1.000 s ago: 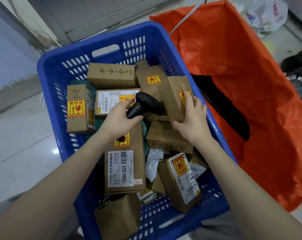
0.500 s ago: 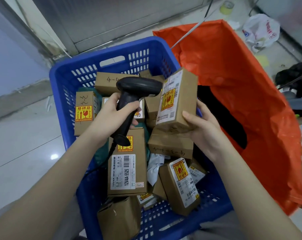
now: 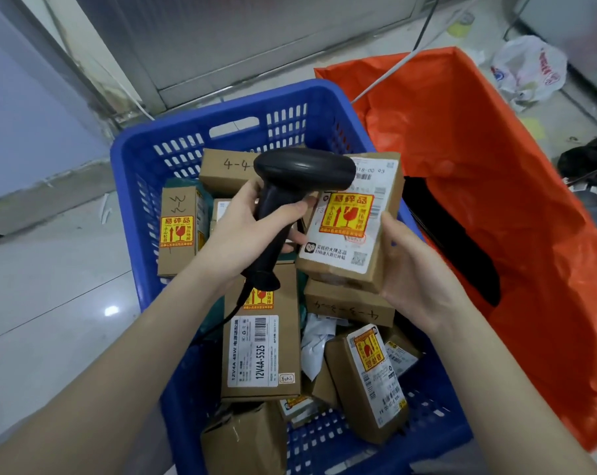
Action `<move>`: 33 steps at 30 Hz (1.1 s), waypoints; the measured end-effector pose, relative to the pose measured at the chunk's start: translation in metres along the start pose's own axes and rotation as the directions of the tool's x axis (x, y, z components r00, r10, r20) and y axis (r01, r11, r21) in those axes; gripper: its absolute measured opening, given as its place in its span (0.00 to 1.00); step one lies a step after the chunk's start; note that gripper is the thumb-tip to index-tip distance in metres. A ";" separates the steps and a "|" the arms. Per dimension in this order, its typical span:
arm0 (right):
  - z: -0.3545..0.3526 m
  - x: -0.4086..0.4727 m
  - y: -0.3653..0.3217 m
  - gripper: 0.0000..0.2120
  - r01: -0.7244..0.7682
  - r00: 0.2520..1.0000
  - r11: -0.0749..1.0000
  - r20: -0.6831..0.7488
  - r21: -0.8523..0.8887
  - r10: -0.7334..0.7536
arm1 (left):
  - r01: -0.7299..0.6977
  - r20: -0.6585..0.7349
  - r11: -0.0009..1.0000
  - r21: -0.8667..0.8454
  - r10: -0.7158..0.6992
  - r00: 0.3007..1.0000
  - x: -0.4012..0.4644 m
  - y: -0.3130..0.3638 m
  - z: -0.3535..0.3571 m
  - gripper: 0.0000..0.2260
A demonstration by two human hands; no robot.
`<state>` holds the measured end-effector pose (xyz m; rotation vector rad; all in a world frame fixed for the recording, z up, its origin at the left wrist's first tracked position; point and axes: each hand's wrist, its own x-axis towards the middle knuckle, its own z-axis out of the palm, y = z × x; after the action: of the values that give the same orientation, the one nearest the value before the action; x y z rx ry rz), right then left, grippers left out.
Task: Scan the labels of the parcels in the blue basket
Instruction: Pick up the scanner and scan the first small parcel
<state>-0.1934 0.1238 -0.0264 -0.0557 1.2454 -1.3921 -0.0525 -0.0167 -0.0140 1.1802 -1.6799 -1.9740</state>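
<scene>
Parcel [image 3: 352,224] in right hand [image 3: 417,269], scanner [image 3: 290,186] in left hand [image 3: 245,231]

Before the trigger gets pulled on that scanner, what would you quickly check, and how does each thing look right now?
1. Scanner gripped in left hand: ok.
2. Lifted parcel held in right hand: ok.
3. White label turned up toward the camera: ok.
4. Scanner head pointed at the label: cannot tell; it overlaps the parcel's top left corner.
5. Barcode uncovered: cannot tell; the yellow fragile sticker covers the label's middle.
6. Blue basket holds more parcels: ok.
</scene>
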 end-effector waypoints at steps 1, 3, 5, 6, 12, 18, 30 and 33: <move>0.000 0.002 0.001 0.36 0.002 0.999 0.999 -0.050 -0.045 -0.004 | -0.001 0.008 1.000 0.014 0.001 1.000 0.001 0.000 0.000 0.20; -0.001 0.007 0.002 0.37 0.020 0.986 0.993 -0.161 -0.113 -0.038 | -0.013 0.008 0.999 0.047 0.012 1.000 0.004 -0.001 0.000 0.20; -0.001 0.012 0.004 0.37 0.044 0.975 0.988 -0.208 -0.150 -0.075 | -0.018 -0.024 0.998 0.065 0.019 1.000 0.007 -0.002 -0.001 0.20; -0.002 0.014 0.006 0.36 0.058 0.971 0.982 -0.217 -0.178 -0.097 | -0.011 -0.037 0.998 0.067 0.013 0.999 0.009 -0.003 -0.002 0.21; -0.003 0.023 0.012 0.32 0.106 0.941 0.934 -0.270 -0.340 -0.205 | 0.077 -0.002 0.988 0.134 -0.077 0.997 0.014 0.001 -0.010 0.13; -0.001 0.021 0.009 0.29 0.134 0.913 0.938 -0.330 -0.318 -0.242 | 0.098 0.013 0.985 0.143 -0.101 0.995 0.017 0.003 -0.016 0.11; -0.002 0.022 0.011 0.33 0.152 0.901 0.937 -0.347 -0.313 -0.262 | 0.016 0.022 0.977 0.213 -0.021 1.000 0.012 0.001 -0.006 0.10; -0.003 0.023 0.012 0.33 0.138 0.903 0.936 -0.347 -0.323 -0.253 | 0.013 0.016 0.974 0.226 -0.017 1.000 0.012 0.000 -0.006 0.10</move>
<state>-0.1939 0.1119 -0.0500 -0.1201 1.8145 -1.4244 -0.0556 -0.0292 -0.0187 1.2565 -1.9520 -1.8436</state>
